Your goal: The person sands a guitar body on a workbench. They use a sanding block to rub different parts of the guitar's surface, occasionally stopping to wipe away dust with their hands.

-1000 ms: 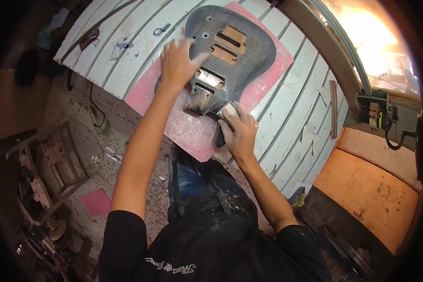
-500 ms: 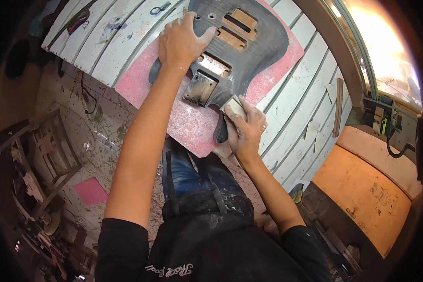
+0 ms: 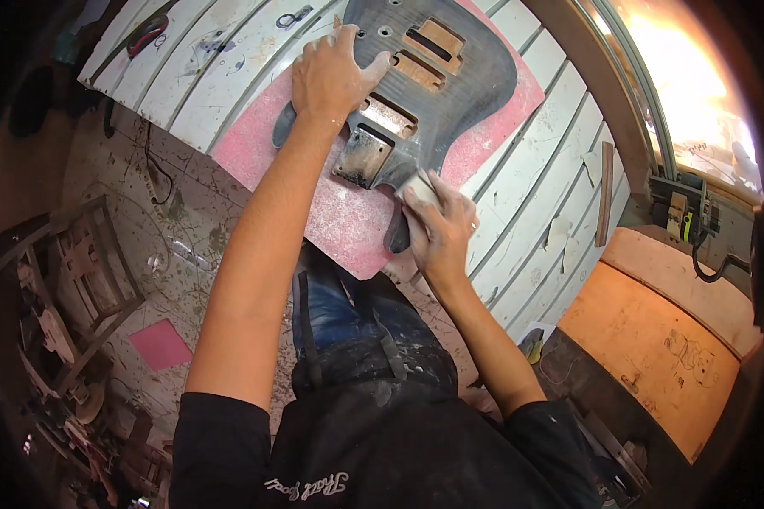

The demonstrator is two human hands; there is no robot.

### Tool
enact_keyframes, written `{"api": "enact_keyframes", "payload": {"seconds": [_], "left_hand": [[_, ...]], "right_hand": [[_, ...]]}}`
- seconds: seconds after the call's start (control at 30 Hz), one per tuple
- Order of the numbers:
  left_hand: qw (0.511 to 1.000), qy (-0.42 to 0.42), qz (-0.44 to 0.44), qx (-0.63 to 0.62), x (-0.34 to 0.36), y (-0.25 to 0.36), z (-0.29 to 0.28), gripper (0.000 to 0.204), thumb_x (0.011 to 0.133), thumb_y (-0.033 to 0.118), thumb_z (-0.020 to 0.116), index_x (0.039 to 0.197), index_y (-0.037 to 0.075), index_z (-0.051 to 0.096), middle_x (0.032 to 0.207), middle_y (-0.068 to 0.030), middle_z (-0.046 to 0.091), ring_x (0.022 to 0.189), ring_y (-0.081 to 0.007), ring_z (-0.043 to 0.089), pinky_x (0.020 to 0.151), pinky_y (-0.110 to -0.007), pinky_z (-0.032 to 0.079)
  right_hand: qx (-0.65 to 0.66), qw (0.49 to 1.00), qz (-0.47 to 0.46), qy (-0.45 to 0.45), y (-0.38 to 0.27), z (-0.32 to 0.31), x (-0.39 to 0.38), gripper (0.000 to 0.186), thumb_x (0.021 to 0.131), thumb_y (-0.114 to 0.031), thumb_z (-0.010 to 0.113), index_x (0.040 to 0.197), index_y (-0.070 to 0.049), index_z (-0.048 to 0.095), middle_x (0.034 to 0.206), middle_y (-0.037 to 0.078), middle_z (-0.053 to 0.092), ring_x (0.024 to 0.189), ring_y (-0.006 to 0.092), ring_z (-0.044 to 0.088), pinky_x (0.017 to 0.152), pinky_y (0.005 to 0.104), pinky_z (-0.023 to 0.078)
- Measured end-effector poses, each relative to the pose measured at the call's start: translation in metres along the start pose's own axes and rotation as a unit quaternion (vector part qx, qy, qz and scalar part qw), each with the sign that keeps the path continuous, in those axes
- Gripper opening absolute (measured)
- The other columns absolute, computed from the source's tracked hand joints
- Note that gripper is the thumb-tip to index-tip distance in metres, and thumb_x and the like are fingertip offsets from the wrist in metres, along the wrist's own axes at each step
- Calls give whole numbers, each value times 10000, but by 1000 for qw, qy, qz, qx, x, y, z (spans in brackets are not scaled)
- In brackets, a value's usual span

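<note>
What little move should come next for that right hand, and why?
Probably a short slide along the edge of the dark guitar body: the right hand holds a pale block at that edge, while the left hand lies on the body.

The electric guitar body point(image 3: 463, 97) is matt, smooth-looking wood, grain showing through dark grey; its pickup cavity point(image 3: 420, 72) shows bare brown wood. The sanding block point(image 3: 419, 190) looks pale and matt. The pink sheet point(image 3: 348, 229) is matt, mottled with whitish dust. The slatted tabletop point(image 3: 526, 187) wears scuffed white paint. The T-shirt point(image 3: 382, 450) is matt black cloth.
</note>
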State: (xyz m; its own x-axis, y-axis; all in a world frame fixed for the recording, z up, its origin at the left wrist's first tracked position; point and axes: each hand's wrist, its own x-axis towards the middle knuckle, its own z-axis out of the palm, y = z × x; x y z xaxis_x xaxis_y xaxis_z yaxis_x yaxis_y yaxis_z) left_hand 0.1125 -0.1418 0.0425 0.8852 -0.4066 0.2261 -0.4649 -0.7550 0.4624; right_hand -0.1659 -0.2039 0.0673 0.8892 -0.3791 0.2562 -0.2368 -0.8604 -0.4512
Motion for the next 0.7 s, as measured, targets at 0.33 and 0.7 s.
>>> {"api": "enact_keyframes", "payload": {"seconds": [0.33,0.7], "left_hand": [[1000,-17,-16,0,-1,4,-2,706,912,620,672,1399,110,637,1313,-170,713,1206,-374,654,1037,-508,513],[999,-24,-28,1,1,6,-3,679,910,612,670,1386,129,643,1306,-161,714,1212,-370,650,1039,-499,512]], "right_hand": [[-4,1000,13,6,-6,-5,-7,359,847,-107,808,1179,-244,809,1408,122,654,1217,374,580,1042,469,441],[-3,1000,17,14,-1,-3,-10,358,851,-123,809,1187,-246,798,1408,114,656,1199,373,586,1046,477,430]]}}
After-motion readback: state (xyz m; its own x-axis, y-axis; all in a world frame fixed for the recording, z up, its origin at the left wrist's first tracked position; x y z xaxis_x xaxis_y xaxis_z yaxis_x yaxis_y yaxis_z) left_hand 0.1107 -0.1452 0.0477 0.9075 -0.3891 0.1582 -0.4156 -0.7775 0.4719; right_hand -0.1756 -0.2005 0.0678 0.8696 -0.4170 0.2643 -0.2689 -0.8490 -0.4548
